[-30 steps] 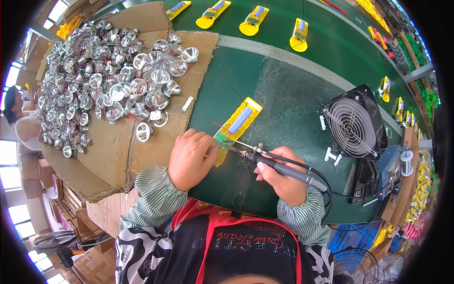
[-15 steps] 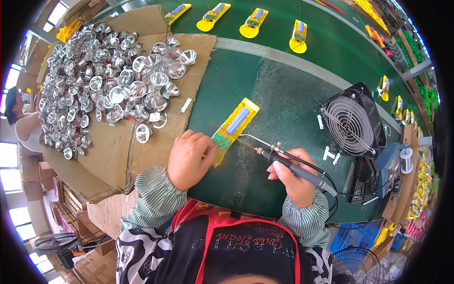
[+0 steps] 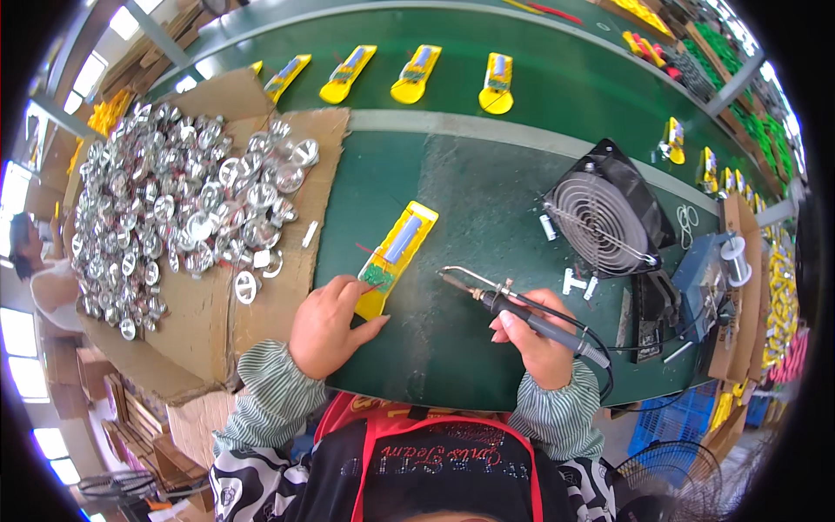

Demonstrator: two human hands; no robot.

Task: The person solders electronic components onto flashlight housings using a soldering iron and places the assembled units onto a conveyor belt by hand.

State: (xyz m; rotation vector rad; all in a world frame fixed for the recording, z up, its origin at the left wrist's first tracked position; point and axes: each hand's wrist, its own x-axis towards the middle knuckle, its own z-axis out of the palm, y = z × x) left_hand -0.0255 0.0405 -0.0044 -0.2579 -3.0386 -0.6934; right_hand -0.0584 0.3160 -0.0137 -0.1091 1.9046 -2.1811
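A yellow flashlight housing (image 3: 373,305) lies slanted on the green bench, with a lavender cylindrical battery (image 3: 404,239) and a small green circuit board (image 3: 376,277) in it. Red wire sticks out beside the board. My left hand (image 3: 326,329) holds the near end of the housing, fingers by the board and thumb on the opposite side. In my right hand (image 3: 544,357) is a soldering iron (image 3: 555,332) with a thin metal feed tube along it. Its tip points left, apart from the housing.
Silvery reflector cups (image 3: 165,206) heap on cardboard (image 3: 309,187) at left. A black fan (image 3: 600,222) and a solder spool (image 3: 736,261) stand at right. More yellow housings (image 3: 496,97) rest on the green belt (image 3: 574,96) beyond. A person (image 3: 52,283) sits far left.
The soldering iron's tip has drawn away from the circuit board. My left thumb has spread to the housing's near right side. The whole view has shifted.
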